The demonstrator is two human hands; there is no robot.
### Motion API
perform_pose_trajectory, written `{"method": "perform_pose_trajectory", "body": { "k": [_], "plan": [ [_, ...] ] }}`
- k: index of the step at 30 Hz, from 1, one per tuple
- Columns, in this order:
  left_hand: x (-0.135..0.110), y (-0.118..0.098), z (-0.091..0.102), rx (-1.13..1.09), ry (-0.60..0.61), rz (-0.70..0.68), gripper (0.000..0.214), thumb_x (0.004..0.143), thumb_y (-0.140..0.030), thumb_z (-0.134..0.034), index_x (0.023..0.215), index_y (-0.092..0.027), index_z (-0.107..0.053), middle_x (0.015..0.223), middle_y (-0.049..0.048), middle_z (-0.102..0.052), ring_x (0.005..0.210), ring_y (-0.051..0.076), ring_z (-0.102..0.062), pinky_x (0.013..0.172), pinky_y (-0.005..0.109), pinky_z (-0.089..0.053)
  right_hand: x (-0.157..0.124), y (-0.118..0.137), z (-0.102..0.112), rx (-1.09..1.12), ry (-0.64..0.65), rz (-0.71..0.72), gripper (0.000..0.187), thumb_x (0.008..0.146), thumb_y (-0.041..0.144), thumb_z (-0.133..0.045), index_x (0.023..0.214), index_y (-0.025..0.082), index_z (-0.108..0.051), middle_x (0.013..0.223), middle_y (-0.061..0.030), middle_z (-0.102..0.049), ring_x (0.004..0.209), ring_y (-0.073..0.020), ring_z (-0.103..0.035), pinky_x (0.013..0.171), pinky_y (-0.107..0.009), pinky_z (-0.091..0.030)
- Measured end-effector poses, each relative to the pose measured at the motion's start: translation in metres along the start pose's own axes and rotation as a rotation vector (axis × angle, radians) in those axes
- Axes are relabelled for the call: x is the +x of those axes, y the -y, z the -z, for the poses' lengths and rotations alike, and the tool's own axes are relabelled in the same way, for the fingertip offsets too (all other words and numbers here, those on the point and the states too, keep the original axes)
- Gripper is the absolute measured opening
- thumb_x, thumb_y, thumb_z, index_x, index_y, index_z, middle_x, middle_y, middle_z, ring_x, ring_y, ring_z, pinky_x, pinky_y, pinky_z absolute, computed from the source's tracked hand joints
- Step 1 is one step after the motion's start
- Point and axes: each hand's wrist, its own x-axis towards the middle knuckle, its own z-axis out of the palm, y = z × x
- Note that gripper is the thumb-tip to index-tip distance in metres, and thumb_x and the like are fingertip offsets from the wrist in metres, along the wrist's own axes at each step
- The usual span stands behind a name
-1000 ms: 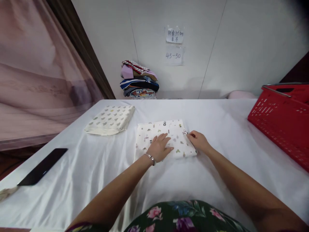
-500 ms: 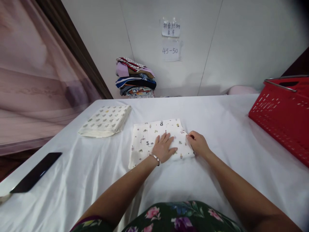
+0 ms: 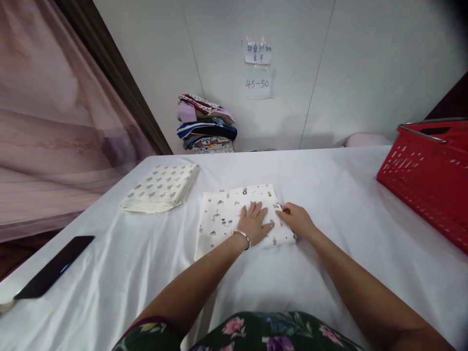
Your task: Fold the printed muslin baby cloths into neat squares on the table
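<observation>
A folded white cloth with small printed figures [image 3: 226,214] lies in the middle of the white-covered table [image 3: 329,195]. My left hand [image 3: 256,224], a bracelet on its wrist, lies flat on the cloth's right part with fingers spread. Beside it, my right hand [image 3: 298,219] pinches the cloth's right edge with thumb and fingers closed. A second folded cloth with a green print [image 3: 161,187] rests to the far left of both hands.
A red plastic basket [image 3: 427,180] stands at the right edge. A black phone [image 3: 54,267] lies near the left edge. A stack of folded coloured fabrics [image 3: 206,124] sits behind the table by the wall, under two paper notes [image 3: 259,68]. A pink curtain hangs at left.
My left hand slid rightward across the printed cloth toward my right hand. The right hand stayed pinched on the cloth's right edge. The camera shifted slightly.
</observation>
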Motion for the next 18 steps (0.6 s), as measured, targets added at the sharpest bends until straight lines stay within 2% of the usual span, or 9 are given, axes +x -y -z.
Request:
{"method": "perform_pose_trajectory", "body": {
  "k": [4,9,13,18],
  "plan": [
    [0.001,0.002,-0.001,0.007,-0.005,0.003,0.059,0.085,-0.058,-0.030,0.134,-0.024,-0.034,0.146,0.0050,-0.024,0.135,0.026,-0.014,0.108,0.050,-0.012,0.002,0.004,-0.002,0.011,-0.030,0.028,0.019,0.074,0.036,-0.049,0.063,0.021,-0.050,0.060,0.0026,-0.056,0.057,-0.0124,-0.047,0.053,-0.023,-0.028],
    [0.006,0.003,-0.003,0.022,-0.029,0.015,0.060,0.085,-0.058,-0.030,0.134,-0.024,-0.034,0.146,0.0050,-0.023,0.135,0.025,-0.014,0.108,0.051,-0.012,-0.001,0.000,-0.006,-0.021,-0.154,0.051,0.016,0.073,0.033,-0.048,0.063,0.021,-0.048,0.062,0.0025,-0.055,0.058,-0.0121,-0.046,0.054,-0.023,-0.027],
    [0.009,0.004,-0.007,0.023,-0.006,0.008,0.062,0.085,-0.060,-0.027,0.135,-0.024,-0.033,0.146,0.0052,-0.023,0.135,0.026,-0.013,0.108,0.052,-0.010,-0.002,-0.007,-0.006,0.030,-0.075,0.004,0.019,0.073,0.034,-0.050,0.060,0.021,-0.047,0.058,0.0036,-0.053,0.056,-0.0117,-0.045,0.052,-0.023,-0.027],
    [0.012,0.004,0.000,0.013,-0.018,0.021,0.061,0.085,-0.058,-0.029,0.133,-0.023,-0.035,0.147,0.0057,-0.022,0.135,0.024,-0.013,0.108,0.051,-0.013,0.011,-0.006,-0.001,0.059,0.039,0.015,0.027,0.074,0.045,-0.050,0.062,0.020,-0.050,0.058,0.0027,-0.055,0.055,-0.0122,-0.046,0.052,-0.024,-0.029]
  ]
}}
